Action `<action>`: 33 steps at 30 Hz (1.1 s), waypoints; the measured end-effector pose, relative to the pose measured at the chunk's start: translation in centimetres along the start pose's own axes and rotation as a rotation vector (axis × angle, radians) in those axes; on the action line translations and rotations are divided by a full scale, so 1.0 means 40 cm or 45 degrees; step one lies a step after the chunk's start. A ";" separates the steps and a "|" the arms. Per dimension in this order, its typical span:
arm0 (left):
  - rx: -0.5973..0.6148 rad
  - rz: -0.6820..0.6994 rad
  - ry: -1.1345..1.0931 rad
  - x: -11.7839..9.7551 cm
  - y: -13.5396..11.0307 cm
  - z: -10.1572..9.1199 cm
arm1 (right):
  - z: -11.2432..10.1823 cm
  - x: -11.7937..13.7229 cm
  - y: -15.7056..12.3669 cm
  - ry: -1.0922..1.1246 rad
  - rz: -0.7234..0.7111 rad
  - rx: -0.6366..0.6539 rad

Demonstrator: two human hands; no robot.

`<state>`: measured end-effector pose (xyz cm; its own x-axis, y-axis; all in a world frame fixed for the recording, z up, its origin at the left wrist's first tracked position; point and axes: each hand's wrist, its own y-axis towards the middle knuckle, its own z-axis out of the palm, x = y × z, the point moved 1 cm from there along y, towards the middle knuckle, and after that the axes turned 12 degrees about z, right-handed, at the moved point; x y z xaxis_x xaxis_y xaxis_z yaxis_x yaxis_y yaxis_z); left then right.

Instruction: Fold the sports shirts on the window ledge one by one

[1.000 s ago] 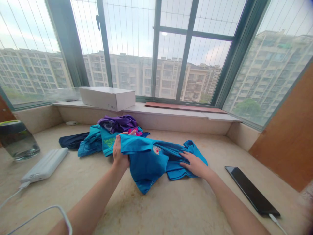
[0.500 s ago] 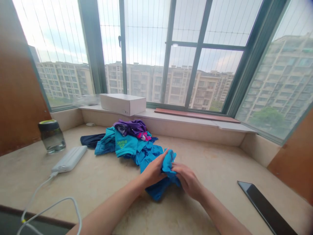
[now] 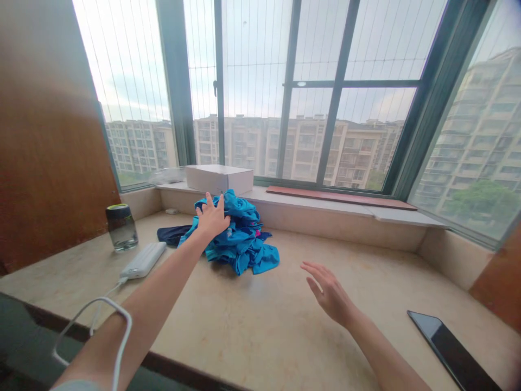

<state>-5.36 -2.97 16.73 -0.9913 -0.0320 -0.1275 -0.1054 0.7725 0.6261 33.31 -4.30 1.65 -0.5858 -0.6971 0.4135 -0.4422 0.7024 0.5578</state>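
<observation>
A crumpled heap of bright blue clothing point(image 3: 244, 244) lies on the stone counter, with a little pink and dark blue showing at its right side. My left hand point(image 3: 212, 218) rests with spread fingers against the upper left of the heap. My right hand point(image 3: 328, 290) is held over the counter to the right of the clothes, fingers stretched out and nothing in it. A dark navy piece of cloth point(image 3: 173, 234) sticks out at the heap's left. Most of the purple garment is hidden.
At the left stand a dark-lidded bottle point(image 3: 122, 228) and a white power bank point(image 3: 143, 260), whose white cable point(image 3: 129, 331) passes over my left forearm. A white box point(image 3: 220, 178) sits on the window ledge. A black tablet-like device point(image 3: 451, 347) lies at the right.
My hands have let go of the blue cloth, which is now gathered on the heap. My left hand has reached forward onto the pile; my right has drawn away from it. The view has shifted left.
</observation>
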 end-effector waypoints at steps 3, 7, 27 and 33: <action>0.227 0.174 0.192 -0.006 -0.051 0.045 | 0.007 0.021 -0.003 -0.001 -0.009 0.072; 0.490 0.214 0.156 -0.009 -0.122 0.162 | 0.010 0.037 -0.008 -0.011 0.001 0.146; 0.450 0.722 -0.043 -0.237 -0.169 0.207 | 0.017 -0.064 0.018 0.011 0.285 0.216; 0.079 1.239 -0.390 -0.301 -0.330 0.211 | 0.020 -0.060 0.014 0.057 0.319 0.183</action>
<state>8.62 -7.42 3.50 -0.5815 0.7836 0.2188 0.7477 0.4088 0.5233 33.94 -2.12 0.39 -0.6596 -0.5029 0.5586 -0.3809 0.8644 0.3283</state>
